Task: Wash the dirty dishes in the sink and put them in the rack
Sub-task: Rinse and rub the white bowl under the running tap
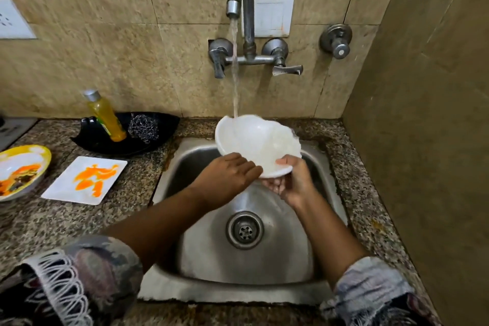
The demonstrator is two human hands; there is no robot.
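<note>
On the counter at far left, a yellow-rimmed bowl (22, 169) holds orange and dark food residue; beside it a white rectangular plate (84, 180) carries orange smears. A black tray (164, 127) contains a yellow soap bottle (107, 118) and a steel scrubber (143, 127). Over the steel sink (201, 246), the left hand (225, 180) lies flat-fingered against a white bowl (256, 143) filling under the faucet (242, 2); the right hand (291, 180) clasps its rim.
</note>
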